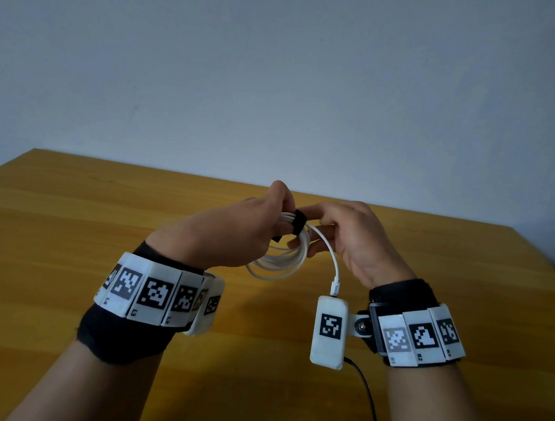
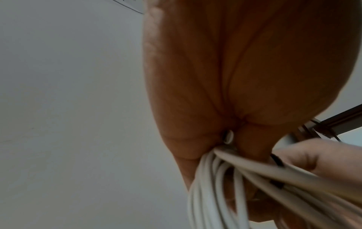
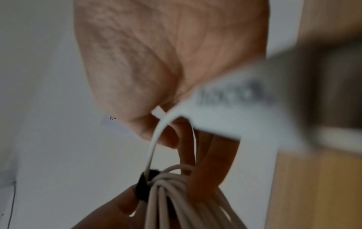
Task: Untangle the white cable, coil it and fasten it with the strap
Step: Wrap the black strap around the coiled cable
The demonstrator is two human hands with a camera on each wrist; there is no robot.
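Observation:
The white cable (image 1: 280, 261) is wound into a coil and held in the air above the wooden table (image 1: 78, 220). A black strap (image 1: 299, 222) wraps the top of the bundle. My left hand (image 1: 285, 210) grips the bundle just left of the strap, thumb against it. My right hand (image 1: 313, 224) curls its fingers round the strands just right of the strap. One cable end with a white plug (image 1: 335, 287) hangs down by my right wrist. The right wrist view shows the strap (image 3: 143, 189) tight round the strands (image 3: 166, 201); the left wrist view shows the strands (image 2: 215, 193) leaving my palm.
The table's far edge (image 1: 397, 209) meets a plain grey wall. A thin black lead (image 1: 366, 395) runs from my right wrist device toward me.

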